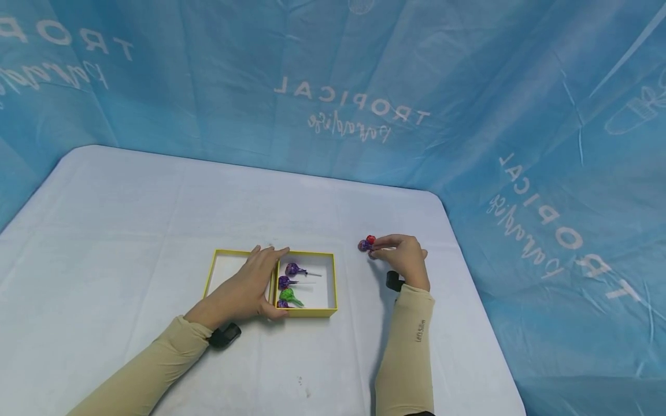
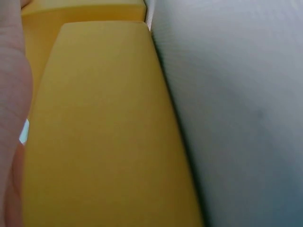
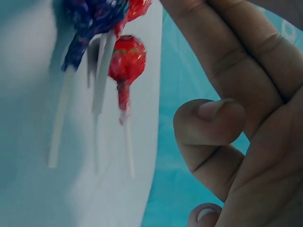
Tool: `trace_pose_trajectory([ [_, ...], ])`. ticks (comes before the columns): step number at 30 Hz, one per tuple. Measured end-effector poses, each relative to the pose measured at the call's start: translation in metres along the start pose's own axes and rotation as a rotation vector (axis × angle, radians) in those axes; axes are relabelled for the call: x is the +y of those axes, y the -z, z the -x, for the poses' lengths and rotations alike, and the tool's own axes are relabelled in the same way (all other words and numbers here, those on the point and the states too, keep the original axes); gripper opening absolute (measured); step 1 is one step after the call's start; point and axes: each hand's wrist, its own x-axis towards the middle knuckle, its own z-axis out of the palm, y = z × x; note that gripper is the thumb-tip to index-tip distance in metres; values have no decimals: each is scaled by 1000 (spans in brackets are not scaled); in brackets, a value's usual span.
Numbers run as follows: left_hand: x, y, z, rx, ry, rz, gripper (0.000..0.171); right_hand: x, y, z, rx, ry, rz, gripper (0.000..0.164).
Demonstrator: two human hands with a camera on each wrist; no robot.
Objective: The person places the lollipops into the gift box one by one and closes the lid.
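Observation:
My left hand [image 1: 244, 289] spans a yellow-edged box [image 1: 308, 313], gripping it with the thumb at the front wall and fingertips at the back rim. Inside lie several purple-wrapped lollipops [image 1: 292, 269] and a green lollipop [image 1: 288, 296]. The left wrist view shows the box's plain yellow side [image 2: 104, 123] close up. To the right, my right hand [image 1: 403, 257] reaches down over loose lollipops, index and middle fingers extended and thumb bent. In the right wrist view, a blue-purple lollipop [image 3: 97, 16] and a red lollipop [image 3: 128, 59] with white sticks show beside the fingers; the fingertips are out of frame.
A second yellow-edged tray [image 1: 210, 271] with a white inside adjoins the box on the left, partly under my left forearm and hand. Everything stands on a white-covered table [image 1: 156, 219]. Blue printed curtains [image 1: 333, 150] hang behind and to the right.

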Motion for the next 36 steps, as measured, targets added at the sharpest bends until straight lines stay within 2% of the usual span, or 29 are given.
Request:
trace_pose_trajectory([
  [10,2,2,1,5,1,7,125,15,1,-5,19,-56,-59,21],
  [21,-1,0,0,15,-19,-10,125,25,-3,-9,-2,-115,-119,28],
  [27,0,-1,0,28,-40,-13,123,30,-3,-10,-33,-144,-104,32],
  [36,1,-1,-1,17,-26,-18,121,30,-2,-10,-54,-154,-70,35],
])
